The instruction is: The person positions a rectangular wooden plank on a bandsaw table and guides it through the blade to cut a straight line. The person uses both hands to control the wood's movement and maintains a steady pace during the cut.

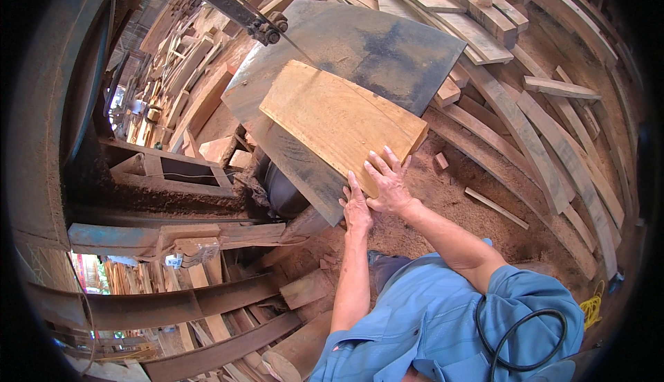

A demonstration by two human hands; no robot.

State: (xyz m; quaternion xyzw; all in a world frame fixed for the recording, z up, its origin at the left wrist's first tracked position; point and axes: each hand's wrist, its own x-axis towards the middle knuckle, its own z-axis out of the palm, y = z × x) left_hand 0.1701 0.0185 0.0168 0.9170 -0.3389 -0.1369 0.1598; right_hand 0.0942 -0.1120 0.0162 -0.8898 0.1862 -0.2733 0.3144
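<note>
A thick, light-brown wooden board (332,115) lies slantwise on the dark metal saw table (387,50). At its far end a thin saw blade (299,46) comes down from the guide (270,29) and meets the wood. My right hand (391,185) rests on the board's near end, its fingers stretched and spread over the top. Close beside it, my left hand (356,209) touches the board's near left edge at the table's rim, with fingers extended and the index finger against the wood. The undersides of both hands are hidden.
Stacked planks (470,22) lie beyond the table and along the right. The saw's rusty metal frame (41,105) rises at the left, above a steel beam (145,309). Sawdust and a small wood offcut (440,161) cover the floor. A yellow cord (591,307) lies at lower right.
</note>
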